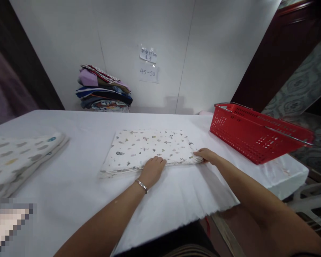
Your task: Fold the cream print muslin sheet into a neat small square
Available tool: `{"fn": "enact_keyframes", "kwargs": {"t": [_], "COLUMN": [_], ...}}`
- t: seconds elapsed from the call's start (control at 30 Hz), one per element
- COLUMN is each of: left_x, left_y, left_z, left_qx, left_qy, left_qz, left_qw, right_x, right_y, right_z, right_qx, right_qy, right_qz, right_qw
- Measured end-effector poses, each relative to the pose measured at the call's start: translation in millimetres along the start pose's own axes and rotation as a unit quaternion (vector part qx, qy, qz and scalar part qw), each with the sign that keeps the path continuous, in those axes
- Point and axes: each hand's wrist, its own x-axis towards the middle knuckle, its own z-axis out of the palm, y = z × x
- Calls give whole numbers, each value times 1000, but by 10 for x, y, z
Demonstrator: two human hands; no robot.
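Observation:
A folded white cloth point(152, 146) with small printed motifs lies in layers on the white-covered table point(77, 153). My left hand point(153, 170), with a silver bracelet at the wrist, is closed over the middle of its near edge; the thumb is hidden. At the cloth's near right corner, my right hand point(205, 156) pinches the stacked layers between fingers and thumb. Apart from both hands, another folded white cloth point(18, 153) with grey cloud-like shapes lies at the left.
A red plastic basket point(240, 132) with metal handles stands at the right end of the table. Several folded fabrics point(104, 89) are piled by the back wall. Paper notes point(148, 73) hang on that wall, one reading 45-50. A pixelated patch covers the lower left.

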Motion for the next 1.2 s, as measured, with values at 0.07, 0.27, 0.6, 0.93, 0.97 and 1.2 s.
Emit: {"fn": "enact_keyframes", "kwargs": {"t": [0.07, 0.27, 0.6, 0.93, 0.97, 1.2], "left_x": [0, 23, 23, -8, -13, -47], "left_y": [0, 38, 51, 64, 68, 65], "left_z": [-3, -40, -36, -49, -50, -29], "left_qx": [-4, -13, -10, -14, -17, -42], "left_qy": [1, -15, -14, -8, -10, -3], "left_qz": [0, 18, 27, 18, 18, -8], "left_qw": [1000, 1000, 999, 1000, 1000, 999], "right_x": [-5, -8, -264, -610, -616, -683], "right_y": [9, 90, 0, -182, -180, -255], "right_z": [-21, 11, 122, 720, 731, 992], "right_qx": [15, -45, -261, -302, -309, -331], "right_qy": [-1, 60, 194, -40, -42, -37], "right_qz": [-3, -27, -246, -496, -486, -516], "right_qw": [1000, 997, 913, 814, 816, 789]}}
